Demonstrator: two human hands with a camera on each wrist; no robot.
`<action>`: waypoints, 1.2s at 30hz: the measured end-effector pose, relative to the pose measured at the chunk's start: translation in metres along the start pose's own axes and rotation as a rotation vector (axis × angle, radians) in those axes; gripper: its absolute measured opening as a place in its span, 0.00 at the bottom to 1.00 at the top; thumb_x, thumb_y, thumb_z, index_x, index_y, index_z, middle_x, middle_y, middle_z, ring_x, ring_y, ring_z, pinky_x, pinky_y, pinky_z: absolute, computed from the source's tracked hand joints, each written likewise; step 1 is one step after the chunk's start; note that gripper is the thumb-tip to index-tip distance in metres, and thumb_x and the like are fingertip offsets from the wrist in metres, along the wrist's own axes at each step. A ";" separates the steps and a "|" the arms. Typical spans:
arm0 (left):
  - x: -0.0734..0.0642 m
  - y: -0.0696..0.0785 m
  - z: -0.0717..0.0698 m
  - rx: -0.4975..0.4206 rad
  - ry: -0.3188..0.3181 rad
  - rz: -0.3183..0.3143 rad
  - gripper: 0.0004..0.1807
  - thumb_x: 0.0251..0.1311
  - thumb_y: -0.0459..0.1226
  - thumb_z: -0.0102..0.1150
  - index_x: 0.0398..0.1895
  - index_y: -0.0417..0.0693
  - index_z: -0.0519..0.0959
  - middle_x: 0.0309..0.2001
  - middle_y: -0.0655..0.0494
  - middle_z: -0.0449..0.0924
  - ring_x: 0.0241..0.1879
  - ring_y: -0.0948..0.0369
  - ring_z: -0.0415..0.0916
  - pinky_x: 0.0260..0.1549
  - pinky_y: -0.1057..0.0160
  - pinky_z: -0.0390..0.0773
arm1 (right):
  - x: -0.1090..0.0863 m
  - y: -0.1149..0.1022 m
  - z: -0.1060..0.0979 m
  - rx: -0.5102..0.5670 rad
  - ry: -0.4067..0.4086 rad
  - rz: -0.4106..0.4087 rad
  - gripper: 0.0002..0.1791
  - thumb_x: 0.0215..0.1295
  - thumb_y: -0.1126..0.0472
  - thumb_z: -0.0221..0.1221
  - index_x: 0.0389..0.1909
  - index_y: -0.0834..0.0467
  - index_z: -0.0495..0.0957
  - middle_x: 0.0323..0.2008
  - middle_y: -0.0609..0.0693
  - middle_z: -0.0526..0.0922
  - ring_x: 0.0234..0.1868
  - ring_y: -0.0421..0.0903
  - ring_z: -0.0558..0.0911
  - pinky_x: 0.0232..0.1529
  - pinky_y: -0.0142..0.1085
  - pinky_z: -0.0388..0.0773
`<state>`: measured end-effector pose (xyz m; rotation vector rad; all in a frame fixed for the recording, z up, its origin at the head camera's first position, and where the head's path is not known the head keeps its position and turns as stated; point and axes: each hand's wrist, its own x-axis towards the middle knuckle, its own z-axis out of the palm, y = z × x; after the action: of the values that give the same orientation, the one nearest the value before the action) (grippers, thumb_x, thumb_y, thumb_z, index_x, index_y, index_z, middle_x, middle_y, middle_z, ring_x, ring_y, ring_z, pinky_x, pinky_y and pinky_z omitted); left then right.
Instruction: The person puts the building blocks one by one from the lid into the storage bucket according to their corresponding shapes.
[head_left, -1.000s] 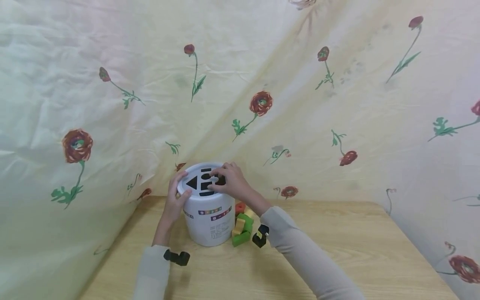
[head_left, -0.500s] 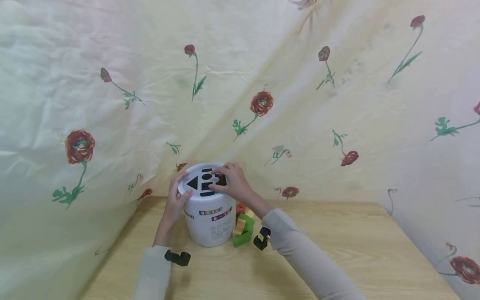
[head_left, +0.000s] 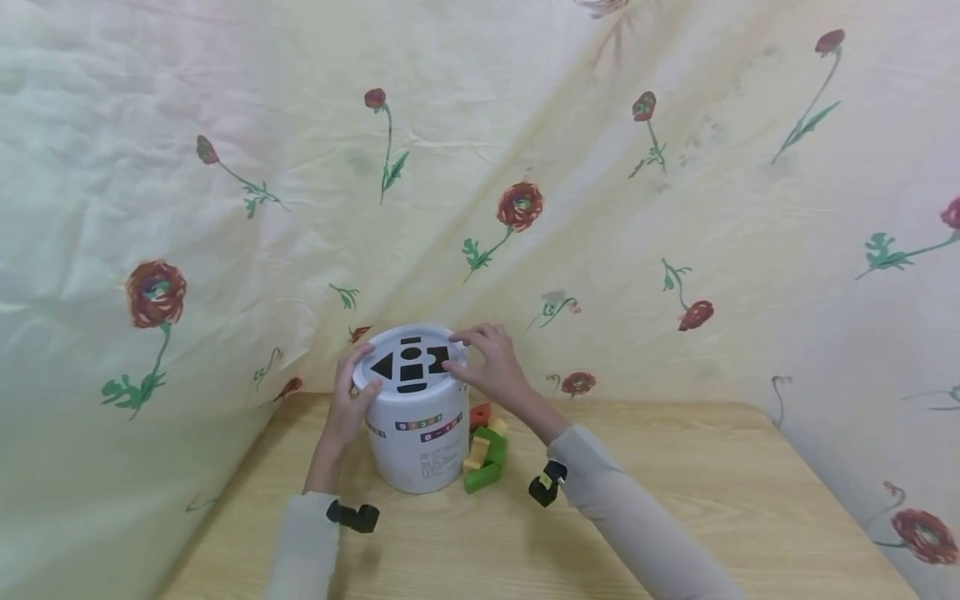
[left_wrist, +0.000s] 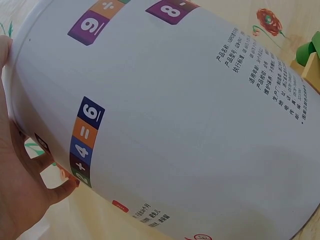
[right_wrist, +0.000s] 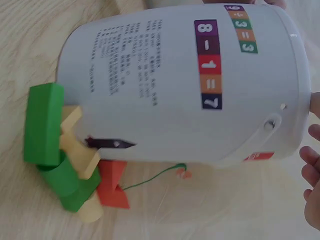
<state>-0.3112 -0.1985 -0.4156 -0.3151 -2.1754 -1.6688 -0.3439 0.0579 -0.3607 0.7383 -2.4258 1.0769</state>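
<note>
A white bucket (head_left: 416, 446) printed with coloured sums stands upright on the table. Its lid (head_left: 396, 350) has dark cut-outs: a triangle, a circle, a square and others. My left hand (head_left: 348, 408) grips the rim on the left, thumb on top and fingers down the far side. At the right edge of the lid my right hand (head_left: 498, 367) holds nothing, thumb and forefinger apart with tips right at the rim. In the left wrist view the left hand (left_wrist: 22, 175) lies against the bucket wall. The right wrist view shows part of the right hand (right_wrist: 312, 185) beside the rim.
Right of the bucket's base lie wooden blocks: several green ones (right_wrist: 44, 125), yellow ones (right_wrist: 80, 152) and a red notched one (right_wrist: 112, 185). The wooden table (head_left: 660, 500) runs up to a flowered cloth (head_left: 600, 250) behind and at the sides.
My right hand has drawn back to the right from over the lid, uncovering the right-hand cut-outs. The left hand stays on the rim; bucket and blocks keep their places.
</note>
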 end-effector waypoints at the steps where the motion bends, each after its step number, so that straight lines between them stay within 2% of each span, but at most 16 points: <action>1: 0.000 0.000 0.000 -0.001 0.000 0.001 0.34 0.67 0.41 0.52 0.77 0.56 0.61 0.79 0.49 0.50 0.73 0.45 0.57 0.70 0.36 0.64 | -0.002 0.004 -0.001 0.007 0.004 0.009 0.24 0.61 0.52 0.70 0.57 0.53 0.82 0.52 0.52 0.79 0.57 0.50 0.70 0.56 0.49 0.73; 5: 0.002 -0.002 0.000 -0.003 -0.004 0.006 0.34 0.67 0.41 0.52 0.77 0.55 0.60 0.79 0.49 0.49 0.74 0.45 0.56 0.70 0.35 0.64 | -0.013 0.021 -0.003 0.022 0.022 0.034 0.23 0.65 0.50 0.67 0.59 0.53 0.80 0.51 0.52 0.79 0.58 0.49 0.70 0.56 0.49 0.73; 10: 0.003 -0.002 0.000 0.007 -0.002 -0.002 0.34 0.67 0.42 0.52 0.77 0.55 0.60 0.79 0.49 0.50 0.74 0.45 0.56 0.70 0.35 0.64 | -0.030 0.041 -0.004 0.042 -0.002 0.060 0.23 0.65 0.51 0.67 0.59 0.55 0.80 0.51 0.55 0.78 0.58 0.53 0.70 0.55 0.48 0.71; 17: 0.004 -0.003 -0.001 0.001 -0.003 -0.017 0.35 0.67 0.42 0.51 0.78 0.57 0.59 0.79 0.50 0.50 0.75 0.46 0.54 0.73 0.33 0.56 | -0.057 0.065 0.009 -0.049 -0.146 0.107 0.25 0.59 0.51 0.72 0.56 0.54 0.82 0.50 0.55 0.81 0.53 0.53 0.73 0.52 0.47 0.73; 21: 0.003 -0.004 -0.001 -0.001 -0.008 -0.012 0.35 0.67 0.42 0.52 0.78 0.57 0.60 0.78 0.50 0.50 0.75 0.46 0.55 0.73 0.33 0.58 | -0.072 0.076 0.020 -0.104 -0.254 0.126 0.26 0.56 0.50 0.74 0.55 0.56 0.83 0.48 0.56 0.82 0.51 0.53 0.73 0.51 0.47 0.72; 24: 0.002 -0.005 -0.001 -0.003 -0.010 -0.007 0.35 0.67 0.42 0.52 0.77 0.56 0.60 0.78 0.49 0.50 0.75 0.45 0.55 0.72 0.34 0.58 | -0.080 0.080 0.026 -0.125 -0.316 0.154 0.27 0.56 0.48 0.74 0.54 0.57 0.84 0.50 0.55 0.82 0.53 0.53 0.73 0.53 0.51 0.72; 28: 0.003 -0.005 -0.001 -0.005 -0.008 -0.009 0.35 0.67 0.42 0.52 0.78 0.57 0.59 0.79 0.49 0.50 0.75 0.45 0.55 0.72 0.33 0.58 | -0.085 0.081 0.031 -0.146 -0.339 0.165 0.29 0.53 0.47 0.75 0.54 0.56 0.84 0.51 0.55 0.83 0.55 0.53 0.74 0.56 0.55 0.73; 33: 0.005 -0.006 -0.001 -0.007 -0.010 -0.020 0.35 0.67 0.42 0.51 0.78 0.59 0.59 0.79 0.49 0.49 0.75 0.45 0.54 0.72 0.33 0.57 | -0.087 0.080 0.038 -0.195 -0.364 0.128 0.32 0.51 0.46 0.76 0.54 0.58 0.84 0.50 0.56 0.83 0.52 0.53 0.73 0.59 0.55 0.70; 36: 0.005 -0.007 0.000 0.000 -0.013 -0.018 0.35 0.67 0.42 0.51 0.78 0.58 0.58 0.79 0.49 0.49 0.75 0.45 0.54 0.72 0.32 0.57 | -0.087 0.080 0.042 -0.233 -0.385 0.101 0.34 0.50 0.44 0.76 0.55 0.58 0.83 0.49 0.56 0.83 0.49 0.51 0.71 0.56 0.53 0.69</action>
<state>-0.3186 -0.2011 -0.4195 -0.3074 -2.1938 -1.6813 -0.3291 0.0978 -0.4789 0.8118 -2.8781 0.7167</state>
